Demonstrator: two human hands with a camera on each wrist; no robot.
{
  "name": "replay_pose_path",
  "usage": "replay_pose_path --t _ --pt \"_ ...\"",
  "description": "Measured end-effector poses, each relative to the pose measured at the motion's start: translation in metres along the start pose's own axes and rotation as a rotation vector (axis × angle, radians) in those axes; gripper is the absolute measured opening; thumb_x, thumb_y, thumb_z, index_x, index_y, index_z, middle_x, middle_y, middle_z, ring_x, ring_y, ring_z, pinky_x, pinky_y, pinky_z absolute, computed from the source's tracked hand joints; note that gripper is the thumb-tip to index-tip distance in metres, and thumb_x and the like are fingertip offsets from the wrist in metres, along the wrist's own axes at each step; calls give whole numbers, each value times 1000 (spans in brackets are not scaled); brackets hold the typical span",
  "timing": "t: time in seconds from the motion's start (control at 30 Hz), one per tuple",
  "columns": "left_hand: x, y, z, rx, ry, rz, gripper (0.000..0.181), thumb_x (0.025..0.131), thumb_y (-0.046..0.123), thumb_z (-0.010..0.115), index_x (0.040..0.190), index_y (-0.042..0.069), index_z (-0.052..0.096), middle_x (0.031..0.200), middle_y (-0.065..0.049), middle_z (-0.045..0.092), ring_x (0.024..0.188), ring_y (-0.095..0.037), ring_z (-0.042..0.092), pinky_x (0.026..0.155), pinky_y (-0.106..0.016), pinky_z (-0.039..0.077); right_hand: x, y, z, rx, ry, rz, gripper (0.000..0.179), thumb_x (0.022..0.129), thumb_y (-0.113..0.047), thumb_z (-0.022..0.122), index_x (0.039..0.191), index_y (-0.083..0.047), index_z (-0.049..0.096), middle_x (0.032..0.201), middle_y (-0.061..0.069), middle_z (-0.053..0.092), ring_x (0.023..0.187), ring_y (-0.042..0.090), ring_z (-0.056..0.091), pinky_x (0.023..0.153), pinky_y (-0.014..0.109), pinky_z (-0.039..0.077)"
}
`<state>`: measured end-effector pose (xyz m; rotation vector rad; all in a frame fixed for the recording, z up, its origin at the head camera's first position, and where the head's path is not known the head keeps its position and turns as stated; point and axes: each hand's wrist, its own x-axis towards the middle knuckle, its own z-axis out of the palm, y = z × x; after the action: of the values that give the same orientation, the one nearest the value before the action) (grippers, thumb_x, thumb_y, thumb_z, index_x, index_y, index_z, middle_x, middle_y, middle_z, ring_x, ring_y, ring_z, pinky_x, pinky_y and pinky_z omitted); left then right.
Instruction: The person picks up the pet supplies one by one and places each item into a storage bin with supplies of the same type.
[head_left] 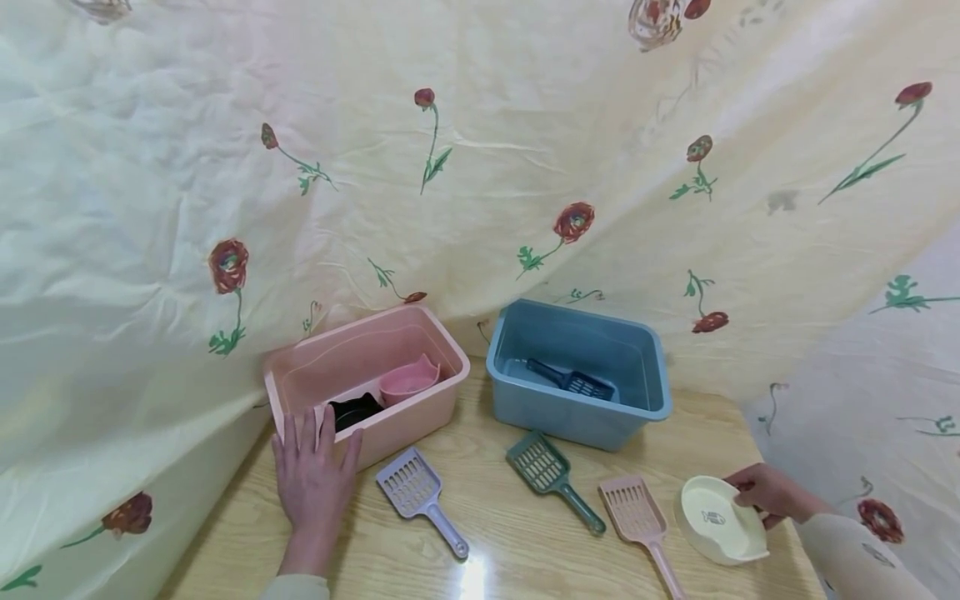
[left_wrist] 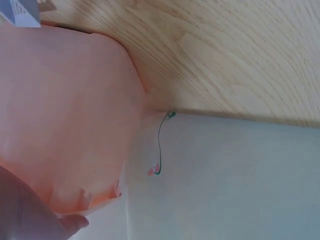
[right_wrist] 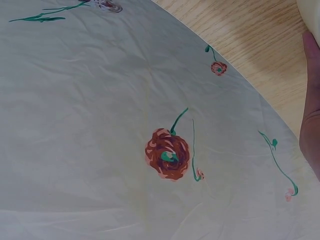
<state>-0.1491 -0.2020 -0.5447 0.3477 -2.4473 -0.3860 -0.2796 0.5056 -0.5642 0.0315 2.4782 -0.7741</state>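
Note:
At the left, my left hand (head_left: 311, 479) rests spread with its fingertips over the front rim of a pink bin (head_left: 416, 423). The bin holds a black bowl (head_left: 356, 411) and a pink bowl (head_left: 408, 380) with ear-shaped points. In the left wrist view the hand (left_wrist: 30, 210) lies along the bin's edge. Far to the right, my right hand (head_left: 776, 492) pinches the side of a cream pet bowl (head_left: 720, 521) with a fish drawn inside. Only a sliver of that hand (right_wrist: 312, 110) and bowl (right_wrist: 311, 15) enters the right wrist view.
Behind the tools stands a blue bin (head_left: 570, 419) with a dark blue litter scoop (head_left: 570, 380) inside. A lavender scoop (head_left: 411, 486), a green scoop (head_left: 542, 463) and a pink scoop (head_left: 636, 510) lie on the wooden table (head_left: 397, 575). Flowered cloth (head_left: 480, 167) hangs behind and beside it.

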Motion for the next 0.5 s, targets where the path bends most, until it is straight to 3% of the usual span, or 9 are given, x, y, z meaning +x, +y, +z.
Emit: replay_pose_path --t 0.27,0.5 --pt "-2 0 7 -27 184 101 68 104 57 51 145 5 65 148 -25 60 147 -51 45 129 -62 22 0 5 -2 -1 9 19 39 94 4 69 131 16 62 88 3 61 74 19 66 62 38 64" --pt "-1 -1 10 -43 275 150 61 99 50 59 138 4 70 140 -25 66 138 -53 54 126 -63 29 -5 6 -3 24 12 16 39 94 5 68 131 16 62 87 5 60 73 19 66 62 40 64"
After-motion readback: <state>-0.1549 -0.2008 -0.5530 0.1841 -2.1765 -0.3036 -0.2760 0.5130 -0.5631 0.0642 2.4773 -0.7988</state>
